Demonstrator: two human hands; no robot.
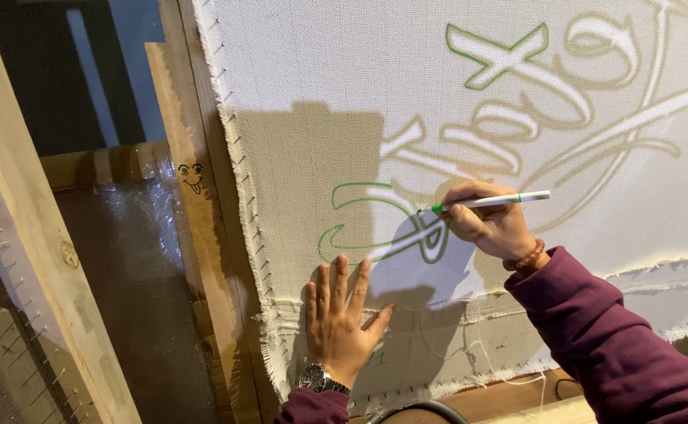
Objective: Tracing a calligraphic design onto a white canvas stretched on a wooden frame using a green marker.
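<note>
I see the green marker (489, 202) near centre frame, tip pointing toward nine o'clock on the stretched cloth (320, 78). My right hand (489, 224) pinches it closed. At seven o'clock from it, my left hand (340, 322) lies flat, fingers spread, holding nothing. The wooden frame (202, 235) runs further at nine o'clock.

Small green-eyed face sticker (191, 177), wooden frame post (202, 259)

Bare timber and wrapping left of the work

A pale wooden frame post (195, 228) bearing a small green-eyed cartoon face sticker (191, 177) stands left of centre; crinkled clear bubble wrap (128, 235) lies behind it, and a nail-studded wooden beam (26, 259) crosses the far left.
</note>
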